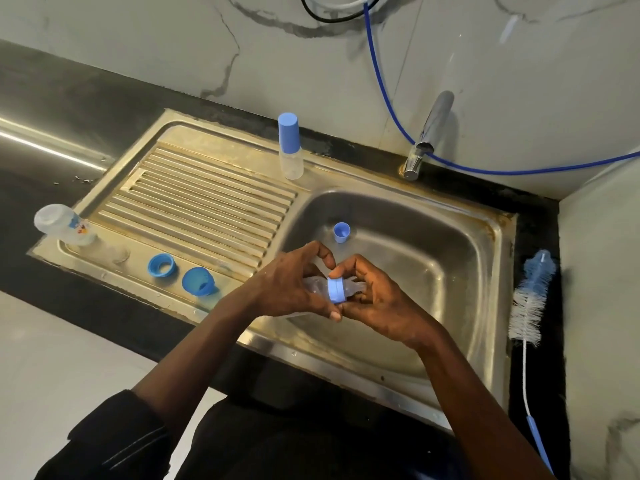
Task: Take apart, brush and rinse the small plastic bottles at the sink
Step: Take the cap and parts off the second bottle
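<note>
Held sideways above the near left corner of the sink basin (pixel 450 278): the small clear bottle (pixel 313 286), blue screw ring (pixel 336 289) and pale teat (pixel 354 287) pointing right. Curled round its body, the left hand (pixel 287 292); pinching the ring between thumb and fingers, the right hand (pixel 377 306). By the look of it, the unscrewing step. To do it well: lock the body firmly in the left hand, turn only the ring, grip its hard edge rather than the soft teat, and stay over the basin to catch any dropped piece. Further out: a blue cap (pixel 341 232) mouth-up on the basin floor; on the draining board a second blue ring (pixel 161 265) and a tipped blue dome (pixel 198 280); at the board's far left corner a lying bottle (pixel 64 225); at the back rim a capped bottle (pixel 290 147), upright, left of the tap (pixel 427 136); right of the sink, on the dark table (pixel 535 223), the bottle brush (pixel 531 296), untouched. Hard to make out: most of the held bottle's body, covered by the left palm; how far the ring is loosened; any water in the basin. Lower end of the brush handle lost behind the right forearm.
</note>
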